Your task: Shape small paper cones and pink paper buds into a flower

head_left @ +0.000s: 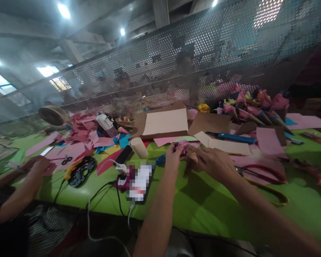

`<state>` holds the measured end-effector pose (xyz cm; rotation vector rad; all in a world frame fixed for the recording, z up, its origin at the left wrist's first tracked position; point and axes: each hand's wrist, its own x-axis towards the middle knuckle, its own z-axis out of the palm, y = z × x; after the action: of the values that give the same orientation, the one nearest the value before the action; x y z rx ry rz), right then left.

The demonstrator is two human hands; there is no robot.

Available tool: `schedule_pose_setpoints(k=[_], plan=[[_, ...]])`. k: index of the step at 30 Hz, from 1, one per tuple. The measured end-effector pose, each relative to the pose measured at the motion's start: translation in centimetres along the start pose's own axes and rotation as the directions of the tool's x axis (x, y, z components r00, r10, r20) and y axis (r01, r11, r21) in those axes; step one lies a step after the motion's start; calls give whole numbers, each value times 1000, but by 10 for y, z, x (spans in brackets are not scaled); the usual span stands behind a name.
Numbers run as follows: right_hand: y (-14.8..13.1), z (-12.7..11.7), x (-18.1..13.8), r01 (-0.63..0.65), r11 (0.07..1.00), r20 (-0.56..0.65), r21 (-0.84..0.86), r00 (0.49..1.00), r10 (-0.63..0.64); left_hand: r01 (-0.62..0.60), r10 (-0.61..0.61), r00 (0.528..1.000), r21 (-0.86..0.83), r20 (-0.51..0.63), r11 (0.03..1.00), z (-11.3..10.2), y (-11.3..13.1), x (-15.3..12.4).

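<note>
Left hand (173, 154) and right hand (212, 162) both grasping crumpled pink paper (181, 144). Lit phone (140, 184) near left; blue cutter (237, 138) far right; beige tube (139, 147) left.

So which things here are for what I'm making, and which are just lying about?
Probably for the job:
- pink piece in your left hand
- pink sheet
- scissors

Seemingly just lying about:
- lit phone
- dark phone
- white plug

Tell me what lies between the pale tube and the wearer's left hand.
In the head view, a small blue piece lies on the green tabletop between the pale tube and the left hand.
</note>
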<state>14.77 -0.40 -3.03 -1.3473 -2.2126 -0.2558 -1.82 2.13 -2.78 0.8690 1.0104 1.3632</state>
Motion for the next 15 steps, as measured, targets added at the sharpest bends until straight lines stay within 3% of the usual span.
schedule_pose_setpoints(k=[7, 10, 12, 15], plan=[[3, -5, -1, 42, 997, 11, 71, 999, -43, -23, 20, 998, -58, -51, 998, -2, -7, 6], [4, -2, -1, -17, 984, 16, 175, 1000, 14, -32, 24, 992, -61, -126, 998, -7, -9, 12], [5, 1, -1, -100, 935, 11, 340, 995, 103, -51, 53, 984, 11, -171, 999, -11, -8, 16], [6, 3, 1, -244, 740, 75, 627, 964, 255, -121, 166, 970, 239, -178, 963, -14, -5, 16]])
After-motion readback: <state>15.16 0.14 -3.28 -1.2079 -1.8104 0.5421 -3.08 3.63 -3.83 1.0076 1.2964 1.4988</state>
